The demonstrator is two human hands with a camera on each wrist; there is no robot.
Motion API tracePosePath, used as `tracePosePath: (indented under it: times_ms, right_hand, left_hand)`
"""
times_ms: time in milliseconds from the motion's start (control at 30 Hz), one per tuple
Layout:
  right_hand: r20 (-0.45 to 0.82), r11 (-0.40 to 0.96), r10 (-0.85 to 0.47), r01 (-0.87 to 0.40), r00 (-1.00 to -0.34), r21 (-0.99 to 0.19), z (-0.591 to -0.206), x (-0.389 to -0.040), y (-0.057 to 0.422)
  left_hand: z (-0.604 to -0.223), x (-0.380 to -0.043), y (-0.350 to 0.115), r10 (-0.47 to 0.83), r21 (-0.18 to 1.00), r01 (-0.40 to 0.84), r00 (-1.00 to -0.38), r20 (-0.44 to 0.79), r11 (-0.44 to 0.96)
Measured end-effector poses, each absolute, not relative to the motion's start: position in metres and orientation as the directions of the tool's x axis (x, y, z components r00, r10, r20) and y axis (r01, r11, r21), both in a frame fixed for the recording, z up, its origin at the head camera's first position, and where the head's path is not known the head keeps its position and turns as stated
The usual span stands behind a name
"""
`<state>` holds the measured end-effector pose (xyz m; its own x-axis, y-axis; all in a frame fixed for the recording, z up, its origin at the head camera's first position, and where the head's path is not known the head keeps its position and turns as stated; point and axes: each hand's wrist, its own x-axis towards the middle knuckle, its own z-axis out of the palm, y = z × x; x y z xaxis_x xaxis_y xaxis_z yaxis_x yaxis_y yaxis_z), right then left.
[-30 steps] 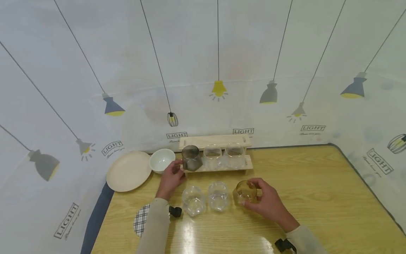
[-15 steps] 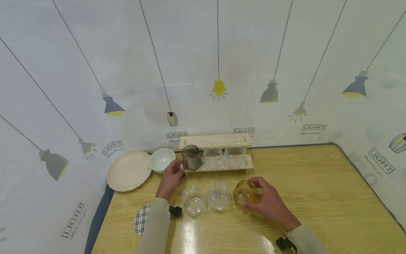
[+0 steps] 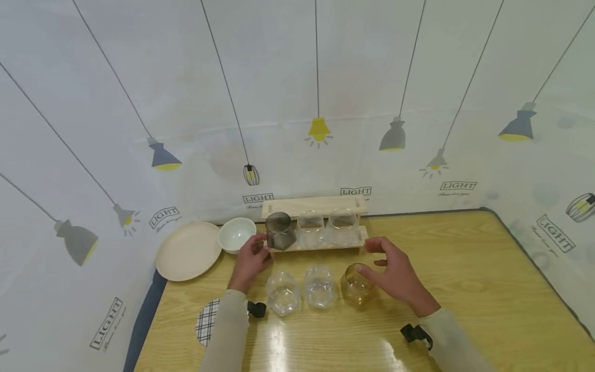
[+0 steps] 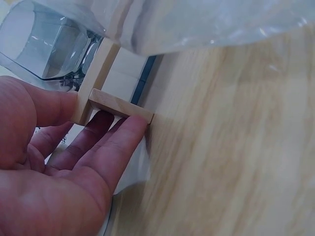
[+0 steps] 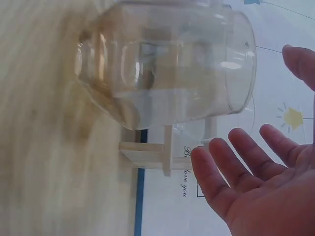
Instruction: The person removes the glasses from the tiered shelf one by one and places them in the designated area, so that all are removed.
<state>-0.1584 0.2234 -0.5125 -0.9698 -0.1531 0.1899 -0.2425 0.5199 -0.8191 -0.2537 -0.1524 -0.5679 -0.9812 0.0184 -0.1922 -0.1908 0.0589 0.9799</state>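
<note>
My left hand holds the left end of a small two-tier wooden rack. In the left wrist view the thumb lies against the shelf board and fingers reach beneath it to the leg. On the rack's lower shelf stand a smoky grey glass and two clear glasses. My right hand is spread beside an amber glass on the table, its fingers off the glass and nearer the rack's right end. The right wrist view shows those fingers apart from the glass.
Two clear faceted glasses stand in a row left of the amber one. Beyond the left hand are a pale green bowl and a beige oval plate. A checked round mat lies partly under the left sleeve. Printed wall sheeting closes off the back.
My right hand has let go of the amber glass, and its fingers have opened and moved forward toward the rack. The glass stands where it was. The left hand keeps its hold.
</note>
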Motion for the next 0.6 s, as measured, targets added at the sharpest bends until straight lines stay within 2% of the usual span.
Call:
tracePosePath:
  times_ms: [200, 600]
  right_hand:
    - [0.224, 0.531, -0.147, -0.268, -0.963, -0.804, -0.503, -0.181, 0.222]
    - [0.170, 0.482, -0.142, -0.218, -0.975, -0.849, -0.506, -0.226, 0.210]
  left_hand:
    - [-0.568, -0.254, -0.152, 0.012, 0.977, -0.203, -0.979, -0.204, 0.061]
    - [-0.568, -0.254, -0.153, 0.007, 0.976, -0.201, -0.979, -0.203, 0.083]
